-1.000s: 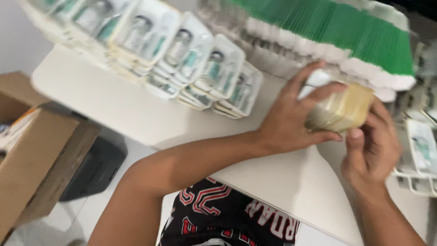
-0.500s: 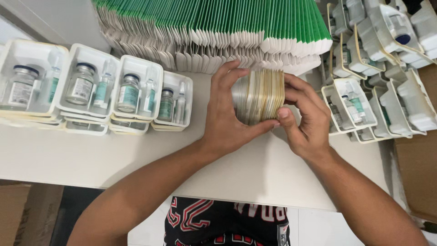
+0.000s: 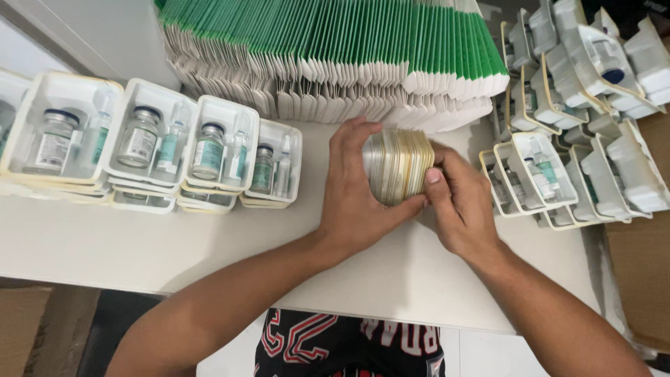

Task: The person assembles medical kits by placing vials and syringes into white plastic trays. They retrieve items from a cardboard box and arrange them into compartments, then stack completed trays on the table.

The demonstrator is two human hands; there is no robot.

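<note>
**Stack of thin cards pinched between both hands, mid-table**

Far left: white plastic trays (image 3: pixel 146 150) in short piles, each w/ a glass vial (image 3: pixel 139 136) and a slim ampoule beside it, lined up along the white table (image 3: pixel 105 244). Four piles in a row, leaning slightly, rightmost one nearest the left hand.

Back centre: long rows of folded cartons (image 3: pixel 335 56), green-and-white, standing on edge, packed tight, just behind the hands.

Centre: left hand (image 3: pixel 356 202) curled round the near and left side of a stack of thin cards (image 3: pixel 398 166), pale, yellowish edges showing, held on edge just above or on the tabletop, can't tell which. Fingers bent, thumb up over the far side, closed on the stack. Right hand (image 3: pixel 460 209) pressed against the stack's right face, fingers folded narrow, thumb tip on the edges as if fanning them.

Right: more trays (image 3: pixel 530 174) w/ vials, tipped at angles, loosely heaped, close to the right wrist. Brown cardboard box (image 3: pixel 642 279) at the far right edge.

Risks, as judged: grip only on the sides, so a loosened thumb could let cards splay or slide out onto the table. Elbow or wrist swing to the right could knock the tilted trays, already unsteady. Cartons behind could topple forward if bumped by knuckles.
</note>
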